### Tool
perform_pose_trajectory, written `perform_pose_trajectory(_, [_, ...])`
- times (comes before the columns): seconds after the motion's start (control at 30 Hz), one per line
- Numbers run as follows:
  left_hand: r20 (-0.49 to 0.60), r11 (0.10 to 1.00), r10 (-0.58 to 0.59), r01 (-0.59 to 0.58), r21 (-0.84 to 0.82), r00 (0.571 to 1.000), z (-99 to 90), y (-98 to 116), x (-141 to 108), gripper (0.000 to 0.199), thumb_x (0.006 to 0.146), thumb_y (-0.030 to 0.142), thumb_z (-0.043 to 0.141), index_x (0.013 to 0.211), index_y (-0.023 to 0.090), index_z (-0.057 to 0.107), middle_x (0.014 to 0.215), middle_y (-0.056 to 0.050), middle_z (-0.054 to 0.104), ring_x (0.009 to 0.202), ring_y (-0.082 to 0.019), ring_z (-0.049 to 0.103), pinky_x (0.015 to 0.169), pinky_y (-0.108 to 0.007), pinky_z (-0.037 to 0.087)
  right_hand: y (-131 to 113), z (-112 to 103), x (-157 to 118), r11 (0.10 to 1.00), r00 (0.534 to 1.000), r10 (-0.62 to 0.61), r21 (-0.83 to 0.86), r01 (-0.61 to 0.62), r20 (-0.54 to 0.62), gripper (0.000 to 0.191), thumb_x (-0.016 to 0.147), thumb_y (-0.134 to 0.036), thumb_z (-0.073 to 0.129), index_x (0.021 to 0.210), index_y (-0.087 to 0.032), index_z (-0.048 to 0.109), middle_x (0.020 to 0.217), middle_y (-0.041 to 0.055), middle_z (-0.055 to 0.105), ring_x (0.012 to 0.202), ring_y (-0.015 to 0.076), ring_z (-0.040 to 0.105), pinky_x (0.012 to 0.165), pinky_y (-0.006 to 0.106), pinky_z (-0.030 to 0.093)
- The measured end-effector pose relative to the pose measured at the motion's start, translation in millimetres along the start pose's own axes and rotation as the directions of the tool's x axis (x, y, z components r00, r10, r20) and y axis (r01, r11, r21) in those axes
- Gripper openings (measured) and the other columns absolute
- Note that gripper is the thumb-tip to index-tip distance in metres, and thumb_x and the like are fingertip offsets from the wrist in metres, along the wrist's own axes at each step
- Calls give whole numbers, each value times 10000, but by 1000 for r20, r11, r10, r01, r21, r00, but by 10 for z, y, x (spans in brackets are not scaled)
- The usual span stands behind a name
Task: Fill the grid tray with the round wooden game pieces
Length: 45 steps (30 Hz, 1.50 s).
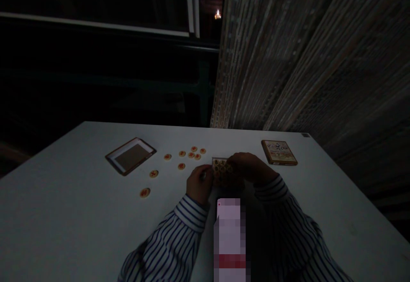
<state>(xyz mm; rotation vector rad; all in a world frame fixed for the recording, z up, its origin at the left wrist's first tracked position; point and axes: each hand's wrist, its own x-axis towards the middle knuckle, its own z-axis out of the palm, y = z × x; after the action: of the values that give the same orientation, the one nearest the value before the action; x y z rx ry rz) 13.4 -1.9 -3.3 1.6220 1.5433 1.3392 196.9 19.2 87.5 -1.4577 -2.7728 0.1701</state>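
Between my two hands stands a small tray (221,159) packed with rows of round xiangqi pieces (223,168); its near part is dark with shadow. At the tray's left edge, my left hand (199,184) is closed with curled fingers against its side. My right hand (250,167) is bent over the right side, fingertips together on a xiangqi piece (229,168) at the corner. Dim light hides the exact grip of both hands. To the left, several loose pieces with red marks, among them one piece (144,192) near me, lie on the white table (96,213).
An open box lid or tray (130,156) with a pale inside lies at the left. A closed printed box (279,152) sits at the right. A lit phone (229,230) is in front of me. Beyond the table hangs a string curtain (272,51).
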Motion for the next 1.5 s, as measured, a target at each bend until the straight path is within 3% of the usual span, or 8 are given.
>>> perform_pose_trajectory(0.27, [-16,977,154,-150,150,988,-228,15,277,243,772,326,498,909,174,628,953,-73,648,911,-188,593,833,-344,464,-11,-20,-6,1000,998,24,-1,-24,-59,287,853,-220,383,1035,-150,594,984,91,637,915,170,577,781,261,405])
perform_pose_trajectory(0.43, [144,936,217,-248,251,965,-419,73,604,266,791,340,474,936,173,623,967,-66,646,920,-183,587,847,-332,451,-69,-56,79,996,989,83,-32,-88,-122,298,849,-237,381,1059,-183,586,1013,75,634,946,186,560,808,297,384])
perform_pose_trajectory(0.67, [358,798,151,-328,506,921,-520,100,900,277,781,307,473,960,164,629,992,-93,641,917,-209,574,823,-323,425,-153,-157,330,996,978,92,3,-93,-187,305,850,-228,364,1038,-200,604,1003,55,647,932,165,569,815,279,383])
perform_pose_trajectory(0.87, [422,671,146,-403,623,895,-516,84,934,223,743,281,504,895,191,640,930,-90,626,894,-227,556,790,-337,416,-144,-127,543,998,976,57,20,-54,-211,299,851,-233,370,1034,-204,605,999,48,650,915,162,578,803,276,400])
perform_pose_trajectory(0.97, [423,638,170,-427,641,890,-504,31,919,220,741,297,502,884,192,633,999,-98,598,965,-247,527,816,-360,414,-91,-59,575,999,979,36,4,-36,-201,291,850,-220,380,1033,-200,605,984,59,652,906,164,583,787,277,410])
perform_pose_trajectory(1.17, [414,622,174,-425,658,894,-476,-61,899,247,703,273,549,920,188,631,1189,-111,510,1113,-271,439,887,-392,390,5,38,548,999,981,37,23,-33,-190,282,824,-186,428,1041,-205,606,961,58,657,869,165,593,747,274,423])
perform_pose_trajectory(1.5, [428,622,148,-420,661,892,-476,-107,895,227,696,290,577,892,216,664,1182,-98,516,1131,-264,418,926,-404,361,-20,12,513,998,979,25,61,-13,-204,276,823,-180,438,1044,-194,603,944,58,659,868,163,591,752,277,427])
